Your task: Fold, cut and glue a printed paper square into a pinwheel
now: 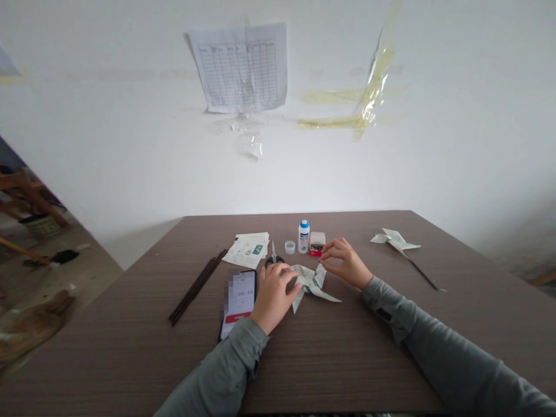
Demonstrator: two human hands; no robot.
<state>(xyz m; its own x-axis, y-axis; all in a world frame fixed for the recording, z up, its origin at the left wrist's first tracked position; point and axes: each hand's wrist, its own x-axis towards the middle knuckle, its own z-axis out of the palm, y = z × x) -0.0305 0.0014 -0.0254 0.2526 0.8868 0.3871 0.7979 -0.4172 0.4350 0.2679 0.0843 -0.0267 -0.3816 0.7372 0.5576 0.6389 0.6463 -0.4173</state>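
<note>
While the brown wood-grain surface (347, 365) carried a folded paper pinwheel (310, 284) near its middle, the left hand (273, 298) pinched the paper's edge steady in closed fingers, and the right hand (345, 263) curled half-open beside its upper point, not clearly gripping.

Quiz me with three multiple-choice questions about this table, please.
1. Where is the white paper pinwheel on a thin dark stick?
A) On the right of the brown wood-grain table
B) On the wall
C) On the floor

2. What colour is the cap of the white plastic bottle?
A) Red
B) Green
C) Blue

3. What state is the dark smartphone in?
A) Screen lit
B) Screen dark
C) Face down

Answers: 1 A, it lies right of both hands. 2 C, the bottle's top shows blue. 3 A, its screen displays 09:55.
</note>
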